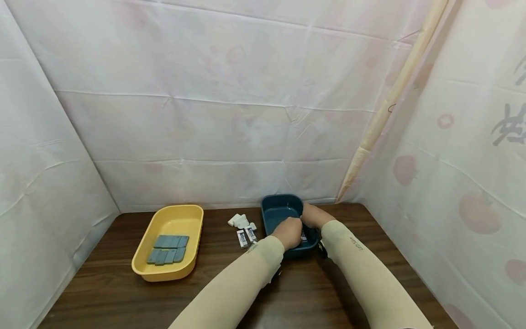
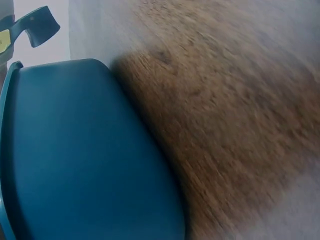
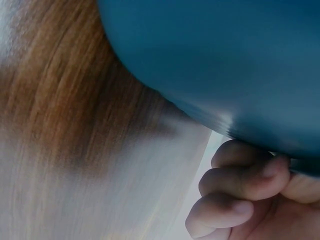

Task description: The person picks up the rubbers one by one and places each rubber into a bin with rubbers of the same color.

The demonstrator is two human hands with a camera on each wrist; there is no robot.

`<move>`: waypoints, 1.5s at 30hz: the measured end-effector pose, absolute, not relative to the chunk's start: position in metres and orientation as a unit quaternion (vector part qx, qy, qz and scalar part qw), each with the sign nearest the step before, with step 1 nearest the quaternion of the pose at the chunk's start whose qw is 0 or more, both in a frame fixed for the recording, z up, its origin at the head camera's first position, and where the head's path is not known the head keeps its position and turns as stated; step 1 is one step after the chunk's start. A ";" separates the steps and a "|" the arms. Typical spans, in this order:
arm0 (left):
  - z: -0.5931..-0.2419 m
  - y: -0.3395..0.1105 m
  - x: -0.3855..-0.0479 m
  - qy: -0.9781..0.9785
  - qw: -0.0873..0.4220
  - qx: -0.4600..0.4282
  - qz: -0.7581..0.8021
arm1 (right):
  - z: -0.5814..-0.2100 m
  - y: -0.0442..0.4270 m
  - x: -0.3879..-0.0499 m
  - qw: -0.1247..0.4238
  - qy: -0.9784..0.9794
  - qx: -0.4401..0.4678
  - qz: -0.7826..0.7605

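The dark blue tray [image 1: 281, 201] stands at the far middle of the brown table [image 1: 102, 292], right of centre, close to the white curtain [image 1: 230, 128]. Both hands reach into it: the left hand [image 1: 289, 233] over its near left part, the right hand [image 1: 314, 215] over its right rim. The right fingers [image 3: 240, 182] are bent; whether either hand pinches anything I cannot tell, as they hide the spot between them. A small labelled piece [image 1: 303, 236] shows in the tray, partly covered. The pale left sleeve [image 1: 234, 283] crosses the near side and half covers the labelled packets [image 1: 242, 238] left of the tray, with white pieces [image 1: 239, 221] just beyond. Farther left, a yellow tray [image 1: 139, 265] holds grey-blue blocks [image 1: 166, 250]; a wrapped pole [image 1: 378, 121] leans in the far right corner.
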State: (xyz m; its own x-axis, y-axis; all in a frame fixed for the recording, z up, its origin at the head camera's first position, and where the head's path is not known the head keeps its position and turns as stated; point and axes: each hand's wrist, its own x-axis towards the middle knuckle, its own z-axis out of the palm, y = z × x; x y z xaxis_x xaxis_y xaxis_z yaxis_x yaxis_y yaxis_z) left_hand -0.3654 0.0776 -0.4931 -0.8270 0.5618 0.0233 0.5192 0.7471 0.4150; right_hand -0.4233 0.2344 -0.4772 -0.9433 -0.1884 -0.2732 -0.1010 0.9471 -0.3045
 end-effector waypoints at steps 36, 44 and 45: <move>-0.471 -0.068 -0.381 0.970 0.045 0.190 0.147 | -0.480 0.245 -0.429 0.130 0.976 -0.088 -0.150; -0.475 -0.064 -0.377 0.962 0.070 0.201 0.171 | -0.484 0.253 -0.428 0.137 0.972 -0.083 -0.170; -0.475 -0.063 -0.377 0.962 0.071 0.202 0.168 | -0.484 0.253 -0.427 0.138 0.972 -0.081 -0.172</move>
State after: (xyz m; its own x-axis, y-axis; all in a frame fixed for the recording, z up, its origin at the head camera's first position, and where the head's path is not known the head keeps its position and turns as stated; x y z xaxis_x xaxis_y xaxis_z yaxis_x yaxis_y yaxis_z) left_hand -0.3773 -0.0629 -0.4748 -0.9085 0.4123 -0.0682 0.3647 0.8619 0.3522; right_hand -0.4275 0.2535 -0.4839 -0.9486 -0.2049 -0.2411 -0.1099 0.9280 -0.3560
